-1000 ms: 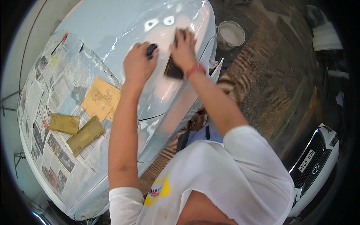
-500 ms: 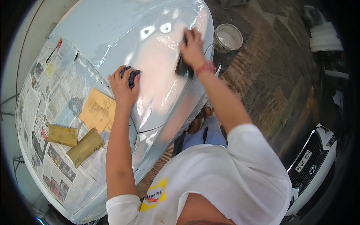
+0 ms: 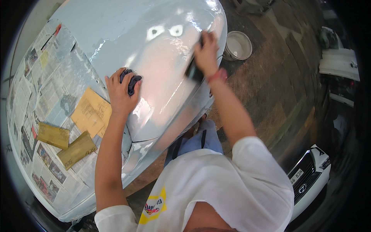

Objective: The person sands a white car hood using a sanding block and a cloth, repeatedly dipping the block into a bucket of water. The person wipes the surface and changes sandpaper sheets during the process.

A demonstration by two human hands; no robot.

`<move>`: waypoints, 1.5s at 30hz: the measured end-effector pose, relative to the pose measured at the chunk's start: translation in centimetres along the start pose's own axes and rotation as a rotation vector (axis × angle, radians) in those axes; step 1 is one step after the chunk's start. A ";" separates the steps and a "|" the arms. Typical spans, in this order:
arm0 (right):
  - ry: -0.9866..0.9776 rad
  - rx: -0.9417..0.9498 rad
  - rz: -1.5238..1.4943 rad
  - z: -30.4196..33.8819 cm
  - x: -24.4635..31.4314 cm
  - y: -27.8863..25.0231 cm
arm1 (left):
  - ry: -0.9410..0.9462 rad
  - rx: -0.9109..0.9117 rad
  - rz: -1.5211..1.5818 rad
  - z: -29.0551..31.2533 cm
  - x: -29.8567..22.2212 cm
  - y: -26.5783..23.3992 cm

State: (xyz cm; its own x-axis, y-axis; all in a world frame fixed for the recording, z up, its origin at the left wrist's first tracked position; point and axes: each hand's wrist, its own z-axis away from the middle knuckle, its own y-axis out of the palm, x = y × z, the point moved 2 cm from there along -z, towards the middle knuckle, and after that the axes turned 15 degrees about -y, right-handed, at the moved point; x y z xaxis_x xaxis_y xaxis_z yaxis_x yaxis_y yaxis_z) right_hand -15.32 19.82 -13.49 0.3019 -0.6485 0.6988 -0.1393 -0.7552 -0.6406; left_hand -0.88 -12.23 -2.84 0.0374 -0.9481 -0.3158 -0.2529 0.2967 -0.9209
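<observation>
My left hand (image 3: 120,94) rests on the pale, wet-looking car body panel (image 3: 158,91), its fingers curled round a crumpled dark cloth (image 3: 134,84). Further right, my right hand (image 3: 206,56) is closed over a long, dark sanding block (image 3: 194,72) pressed flat near the panel's outer edge. Motion blurs that block slightly, and its underside is hidden. Under both hands the surface is blotched pinkish white and grey, with two white-ringed spots (image 3: 176,30) beyond them.
Newspaper (image 3: 54,92) covers the car's left part, bearing yellow-brown sandpaper sheets (image 3: 91,110) and two folded sandpaper pieces (image 3: 76,150). A bucket (image 3: 238,45) with whitish liquid stands beyond the panel's right edge. A white car front (image 3: 309,178) lies at lower right, on the dark patterned floor (image 3: 266,85).
The view has turned slightly, shifting the whole scene. My right hand and the block are a little further right in the picture; my left hand keeps its hold on the cloth.
</observation>
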 end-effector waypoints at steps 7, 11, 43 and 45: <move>-0.057 0.004 -0.075 -2.5 -3.6 0.9 | -0.038 0.020 -0.007 -0.4 -0.4 0.5; -0.216 0.196 -0.101 6.4 7.2 -0.7 | -0.068 0.054 -0.011 -0.4 -0.5 0.1; -0.315 0.260 -0.085 11.7 10.5 -0.9 | -0.080 0.047 -0.061 -0.4 -0.8 0.5; -0.384 0.320 -0.143 14.2 12.8 -1.1 | -0.075 0.040 -0.055 0.2 0.0 0.4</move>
State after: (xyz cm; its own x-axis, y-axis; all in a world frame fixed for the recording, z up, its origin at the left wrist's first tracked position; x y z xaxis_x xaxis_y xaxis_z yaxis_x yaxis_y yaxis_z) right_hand 2.13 13.77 -8.36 0.6294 -0.4135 0.6580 0.2061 -0.7276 -0.6544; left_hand -0.78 -12.03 -3.28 0.1223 -0.9523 -0.2795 -0.2102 0.2504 -0.9450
